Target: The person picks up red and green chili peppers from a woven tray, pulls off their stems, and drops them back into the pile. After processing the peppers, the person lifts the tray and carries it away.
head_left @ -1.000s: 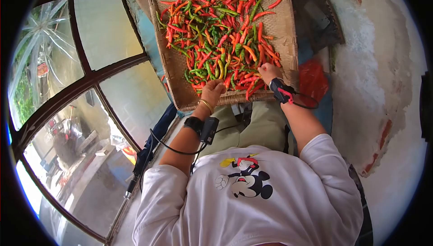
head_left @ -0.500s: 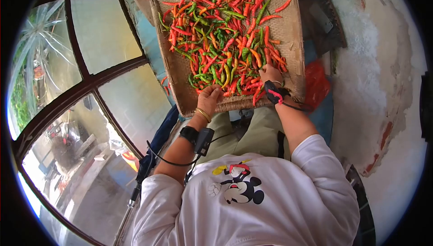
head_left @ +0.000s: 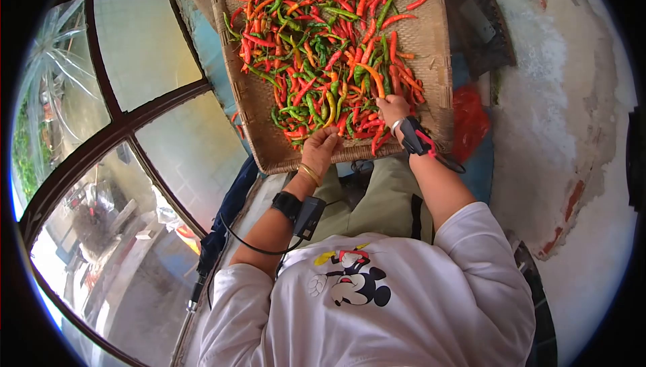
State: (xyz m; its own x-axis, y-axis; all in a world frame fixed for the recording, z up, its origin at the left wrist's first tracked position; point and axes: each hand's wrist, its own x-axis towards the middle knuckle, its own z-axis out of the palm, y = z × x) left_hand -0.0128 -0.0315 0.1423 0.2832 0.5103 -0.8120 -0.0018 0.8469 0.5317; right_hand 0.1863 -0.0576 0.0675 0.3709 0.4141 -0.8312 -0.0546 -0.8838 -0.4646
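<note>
A shallow woven basket tray (head_left: 420, 30) holds a heap of red, orange and green chili peppers (head_left: 316, 64). My right hand (head_left: 393, 110) is at the right side of the heap, its fingers closed on the lower end of a long orange chili pepper (head_left: 373, 79). My left hand (head_left: 321, 146) is over the tray's near edge, thumb and fingertips pinched together beside a yellow-green chili (head_left: 330, 108). Whatever is between the left fingertips is too small or hidden to make out.
A framed glass window (head_left: 145, 44) runs along the left. To the tray's right lie a red plastic bag (head_left: 471, 121) and a dark object (head_left: 481, 30) by a worn plaster wall (head_left: 545, 97). A dark folded umbrella-like thing (head_left: 225, 225) leans on the left.
The view has shifted slightly, with the tray a little further left. My left hand has moved right along the near edge; my right hand and the orange chili have moved slightly up and left.
</note>
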